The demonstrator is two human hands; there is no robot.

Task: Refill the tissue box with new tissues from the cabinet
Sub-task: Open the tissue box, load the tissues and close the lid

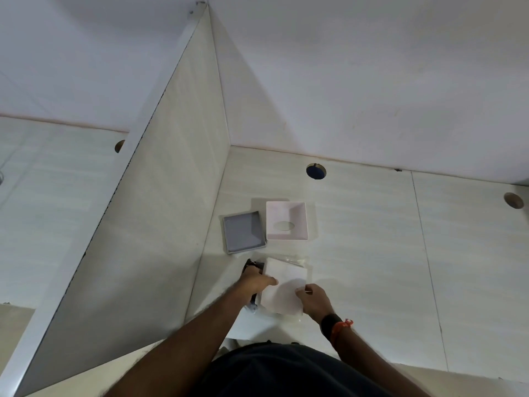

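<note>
Head view looks down on a pale bench [372, 253] beside a white partition [171, 196]. Two open containers sit side by side toward the back: a grey tray [243, 233] on the left, shallow and holding nothing visible, and touching its right edge a pink tissue box shell [286, 220] lying open side up, its oval slot facing the bench and no tissues inside. Just in front of them lies one tissue pack [283, 285], a white stack in clear wrap, its long axis running from the person toward the containers. Left hand [256, 279] grips the pack's left edge, fingers curled over it. Right hand [313, 299] pinches the wrap at the near right corner between thumb and fingertips. A dark object partly shows under the left hand; what it is cannot be told.
</note>
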